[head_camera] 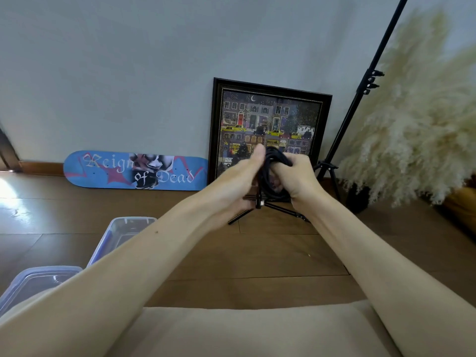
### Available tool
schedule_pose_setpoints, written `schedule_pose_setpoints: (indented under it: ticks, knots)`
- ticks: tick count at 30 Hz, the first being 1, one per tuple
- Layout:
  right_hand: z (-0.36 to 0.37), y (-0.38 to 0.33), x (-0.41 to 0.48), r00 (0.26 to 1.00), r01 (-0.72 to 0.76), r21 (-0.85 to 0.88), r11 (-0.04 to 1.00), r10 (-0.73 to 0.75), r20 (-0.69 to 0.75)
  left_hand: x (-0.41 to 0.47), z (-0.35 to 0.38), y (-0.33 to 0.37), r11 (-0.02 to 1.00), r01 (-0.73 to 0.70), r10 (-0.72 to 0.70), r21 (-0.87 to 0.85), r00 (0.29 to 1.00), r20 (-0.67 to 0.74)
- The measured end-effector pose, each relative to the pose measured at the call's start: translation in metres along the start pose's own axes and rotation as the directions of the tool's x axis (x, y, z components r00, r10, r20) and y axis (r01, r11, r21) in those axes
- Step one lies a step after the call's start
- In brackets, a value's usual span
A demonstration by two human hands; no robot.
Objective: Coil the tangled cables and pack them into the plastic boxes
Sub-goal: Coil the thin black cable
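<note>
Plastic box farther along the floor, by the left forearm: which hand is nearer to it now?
Left. The left hand holds the black cable coil above and right of that box; the right hand grips the coil's other side, further right and farther from the box.

Glossy wood floor (270, 253), clear plastic boxes (121, 230), matt blk rubbery cable (277, 161), fluffy pampas (412, 124)
</note>
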State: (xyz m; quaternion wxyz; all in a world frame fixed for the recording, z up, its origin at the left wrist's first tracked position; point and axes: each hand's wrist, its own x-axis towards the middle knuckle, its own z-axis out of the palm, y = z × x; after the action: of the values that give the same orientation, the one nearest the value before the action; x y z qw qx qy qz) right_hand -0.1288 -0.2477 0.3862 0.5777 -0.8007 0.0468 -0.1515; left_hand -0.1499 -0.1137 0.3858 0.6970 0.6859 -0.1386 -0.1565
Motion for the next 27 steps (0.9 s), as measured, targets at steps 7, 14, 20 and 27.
schedule_pose_setpoints:
  ticks: [7, 14, 20, 27]
  knots:
    - [0.006, -0.008, -0.008, 0.953, -0.216, 0.23, 0.949, 0.154, 0.263, 0.008, -0.009, -0.011, 0.891, -0.197, 0.271, 0.409, 0.954, -0.131]
    - [0.0, -0.012, -0.007, 0.891, -0.357, 0.386, 0.851, 0.185, 0.415, 0.015, -0.026, -0.009, 0.898, -0.144, 0.287, 0.415, 0.908, -0.305]
    - [-0.001, -0.011, -0.009, 0.866, -0.404, 0.227, 0.886, 0.291, 0.406, 0.011, -0.03, -0.004, 0.802, -0.123, 0.38, 0.585, 0.86, -0.341]
    - [0.005, -0.007, -0.01, 0.864, -0.418, 0.249, 0.873, 0.297, 0.407, 0.008, -0.024, -0.01, 0.71, -0.102, 0.42, 0.697, 0.855, -0.303]
